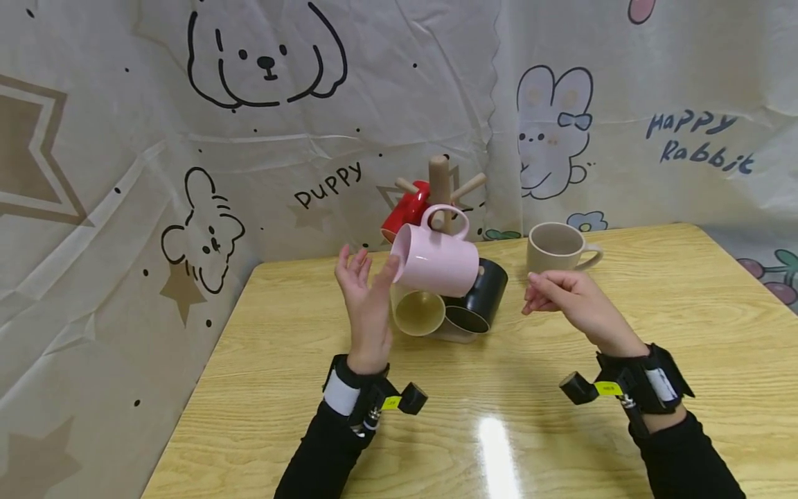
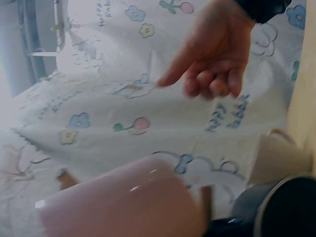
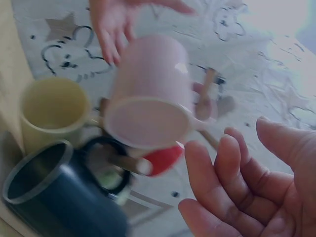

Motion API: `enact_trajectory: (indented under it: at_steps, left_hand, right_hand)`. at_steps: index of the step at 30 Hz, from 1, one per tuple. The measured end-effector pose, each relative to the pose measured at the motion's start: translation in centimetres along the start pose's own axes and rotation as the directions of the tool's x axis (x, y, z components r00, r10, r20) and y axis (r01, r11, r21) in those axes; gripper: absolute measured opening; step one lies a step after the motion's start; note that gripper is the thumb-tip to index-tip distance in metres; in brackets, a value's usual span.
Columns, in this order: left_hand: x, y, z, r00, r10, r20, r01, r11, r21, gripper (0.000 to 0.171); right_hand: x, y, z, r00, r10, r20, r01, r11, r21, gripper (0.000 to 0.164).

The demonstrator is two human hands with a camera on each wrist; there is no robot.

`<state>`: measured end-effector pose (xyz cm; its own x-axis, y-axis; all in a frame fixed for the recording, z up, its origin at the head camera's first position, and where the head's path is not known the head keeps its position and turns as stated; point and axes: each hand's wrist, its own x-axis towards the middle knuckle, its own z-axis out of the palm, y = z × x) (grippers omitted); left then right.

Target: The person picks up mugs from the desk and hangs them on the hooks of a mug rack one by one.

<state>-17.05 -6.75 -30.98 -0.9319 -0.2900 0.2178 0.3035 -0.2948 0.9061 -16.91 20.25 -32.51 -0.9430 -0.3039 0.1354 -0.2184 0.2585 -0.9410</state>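
Note:
A pink mug [image 1: 439, 260] lies sideways on the wooden mug tree [image 1: 439, 177], handle upward, with a peg end showing inside the handle loop. My left hand [image 1: 368, 305] is beside the pink mug's mouth, fingers spread and relaxed; whether the thumb touches the rim I cannot tell. Loosely bent and holding nothing, the fingers of my right hand [image 1: 576, 305] are just in front of a beige mug [image 1: 555, 249] standing upright on the table. Around the tree hang a red mug [image 1: 406, 211], a yellow mug [image 1: 420, 313] and a black mug [image 1: 483, 298], each tilted.
The wooden table [image 1: 299, 388] carries everything, and a bright reflection lies near its front. Behind it hangs a printed cloth [image 1: 374, 83] with cartoon animals. Bare pegs [image 1: 469, 186] stick out near the top of the tree.

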Motion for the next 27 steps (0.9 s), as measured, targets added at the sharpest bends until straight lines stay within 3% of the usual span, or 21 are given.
enact_trajectory:
  at_steps: [4, 7, 14, 18, 20, 22, 23, 24, 25, 26, 27]
  left_hand:
    - [0.4, 1.7, -1.9, 0.994, 0.1, -0.051, -0.104, 0.992, -0.076, 0.095]
    - [0.6, 2.6, -3.2, 0.987, 0.134, -0.091, -0.147, 0.977, -0.155, 0.095]
    - [0.9, 3.3, -5.2, 0.983, 0.113, -0.143, -0.139, 0.971, -0.193, 0.071]
    - [1.1, 3.8, -5.7, 0.995, 0.062, -0.084, -0.069, 0.994, -0.081, 0.054]
    - [1.3, 4.0, -6.1, 0.999, 0.044, -0.019, -0.043, 0.999, 0.023, 0.048]
    - [1.5, 4.2, -6.6, 0.998, 0.023, 0.055, -0.033, 0.981, 0.191, 0.042]
    - [1.7, 4.2, -6.9, 0.996, 0.012, 0.093, -0.04, 0.953, 0.301, 0.042]
    - [1.8, 4.3, -7.3, 0.991, 0.003, 0.134, -0.06, 0.905, 0.422, 0.042]
    - [2.0, 4.3, -7.6, 0.985, -0.008, 0.172, -0.089, 0.832, 0.548, 0.044]
    - [2.1, 4.3, -8.0, 0.978, -0.024, 0.206, -0.123, 0.734, 0.668, 0.046]
    - [2.3, 4.3, -8.3, 0.972, -0.043, 0.231, -0.156, 0.619, 0.77, 0.048]
  right_hand:
    - [-0.6, -0.1, -1.6, 0.998, -0.031, -0.063, 0.034, 0.998, 0.048, 0.028]
    - [-0.9, 0.0, -2.5, 0.994, -0.049, -0.097, 0.056, 0.996, 0.066, 0.027]
    - [-1.0, 0.2, -3.2, 0.991, -0.045, -0.127, 0.055, 0.995, 0.077, 0.027]
    - [-1.0, 0.2, -3.2, 0.99, -0.038, -0.133, 0.046, 0.998, 0.053, 0.028]
    - [-0.9, 0.2, -3.2, 0.989, -0.029, -0.143, 0.032, 0.999, 0.015, 0.029]
    - [-0.9, 0.2, -3.2, 0.985, -0.017, -0.174, 0.009, 0.999, -0.048, 0.032]
    - [-0.8, 0.3, -3.1, 0.98, -0.013, -0.198, -0.005, 0.996, -0.091, 0.033]
    - [-0.7, 0.3, -3.0, 0.973, -0.019, -0.229, -0.017, 0.988, -0.152, 0.035]
    - [-0.7, 0.4, -2.9, 0.964, -0.039, -0.265, -0.023, 0.974, -0.226, 0.036]
    - [-0.6, 0.5, -2.8, 0.952, -0.068, -0.298, -0.027, 0.952, -0.306, 0.034]
    - [-0.5, 0.6, -2.6, 0.94, -0.103, -0.326, -0.034, 0.921, -0.388, 0.034]
